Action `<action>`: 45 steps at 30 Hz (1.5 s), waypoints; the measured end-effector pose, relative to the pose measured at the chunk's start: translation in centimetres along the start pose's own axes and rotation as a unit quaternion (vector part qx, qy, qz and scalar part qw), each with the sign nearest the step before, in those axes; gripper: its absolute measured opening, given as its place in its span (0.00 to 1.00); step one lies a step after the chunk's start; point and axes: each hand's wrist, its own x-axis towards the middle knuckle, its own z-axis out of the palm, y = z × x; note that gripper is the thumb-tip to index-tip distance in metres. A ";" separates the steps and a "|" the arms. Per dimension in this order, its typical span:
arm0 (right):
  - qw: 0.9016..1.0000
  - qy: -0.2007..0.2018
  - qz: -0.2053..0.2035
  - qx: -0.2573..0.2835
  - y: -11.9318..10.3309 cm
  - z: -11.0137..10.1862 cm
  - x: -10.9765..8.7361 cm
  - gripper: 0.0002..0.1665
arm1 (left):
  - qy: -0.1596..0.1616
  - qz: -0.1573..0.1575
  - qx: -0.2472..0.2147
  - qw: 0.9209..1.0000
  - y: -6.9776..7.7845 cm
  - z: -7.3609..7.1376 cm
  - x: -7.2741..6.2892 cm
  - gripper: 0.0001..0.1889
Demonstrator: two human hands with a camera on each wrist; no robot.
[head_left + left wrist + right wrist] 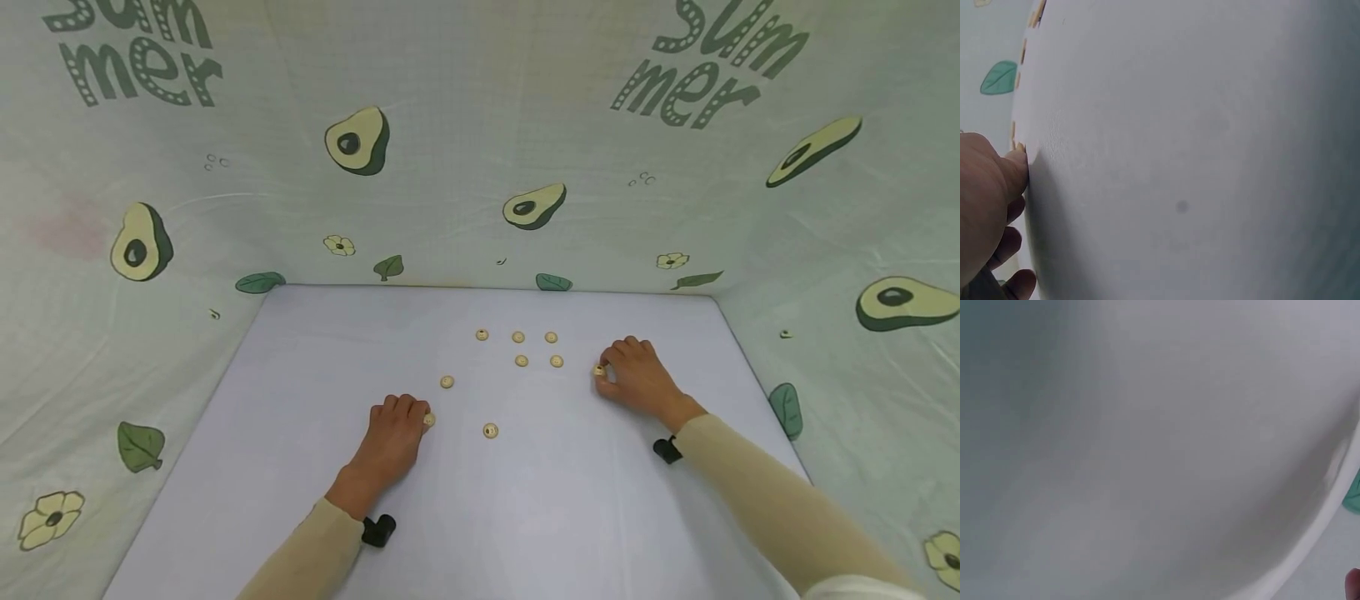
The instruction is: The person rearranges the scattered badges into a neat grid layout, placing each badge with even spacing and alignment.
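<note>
In the head view my left hand (392,435) is low over the white tabletop, left of centre. It pinches a small round wooden disc (429,420) at the thumb and index finger. The left wrist view shows the thumb (1015,167) against a disc edge (1020,147). Farther right, my right hand (636,375) holds another small disc (599,370) with a dark mark between thumb and index finger. In the right wrist view only a fingertip (1353,584) shows at the lower right corner. Two loose discs lie near my left hand, one (447,382) beyond it and one (491,430) to its right.
Several more pale discs lie between the hands toward the back, among them one at the left (482,334) and one at the right (557,361). A cloth with avocado prints (450,142) hangs behind and beside the white table (570,517).
</note>
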 end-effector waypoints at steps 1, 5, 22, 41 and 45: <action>1.000 -0.001 -0.002 0.000 -0.3 0.1 0.4 0.13 | 0.001 -0.001 0.001 1.000 0.0 0.0 0.0 0.11; 1.000 -0.007 -0.011 -0.005 -1.6 0.4 2.0 0.14 | -0.006 -0.007 -0.005 1.000 -0.1 0.1 -0.1 0.10; 0.998 -0.022 -0.052 -0.003 -6.4 1.5 6.6 0.14 | -0.011 -0.013 -0.017 1.000 -0.1 -0.3 0.0 0.09; 0.994 -0.032 -0.108 0.013 -13.0 2.8 10.9 0.14 | 0.002 -0.005 -0.018 1.000 -0.4 -0.5 -0.1 0.10; 0.993 -0.043 -0.109 0.012 -14.2 3.3 11.6 0.14 | -0.005 -0.006 -0.016 1.000 -0.6 -0.5 -0.2 0.10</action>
